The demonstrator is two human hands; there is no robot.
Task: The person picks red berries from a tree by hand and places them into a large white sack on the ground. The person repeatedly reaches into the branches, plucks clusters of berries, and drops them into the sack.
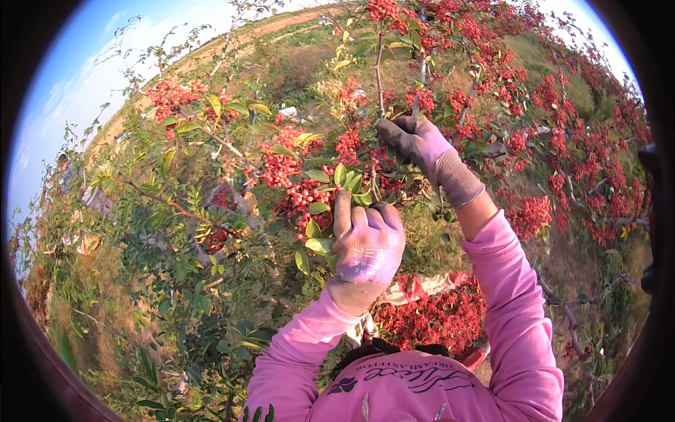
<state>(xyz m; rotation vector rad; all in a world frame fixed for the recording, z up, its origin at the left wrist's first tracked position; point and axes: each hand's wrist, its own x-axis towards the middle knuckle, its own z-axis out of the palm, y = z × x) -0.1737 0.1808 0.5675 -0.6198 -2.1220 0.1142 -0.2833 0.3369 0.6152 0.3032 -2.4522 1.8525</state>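
Observation:
My left hand (366, 240), in a purple coated work glove, is at a leafy branch with its index finger stretched up beside green leaves (345, 180). A thick cluster of red berries (300, 200) hangs just left of that finger. Higher and to the right, my right hand (414, 140), in a matching glove, has its fingers bent at an upright thin stem (379, 74). Whether either hand grips anything is hidden by the gloves and leaves. Below my forearms, an open sack (416, 289) holds many picked red berries (430, 322) in front of my body.
Branches with dense red berry clusters (532, 216) spread over the right side. Another branch (179, 207) reaches in from the left above grass and leaves. At the far left, a person (66, 171) is partly visible among bushes.

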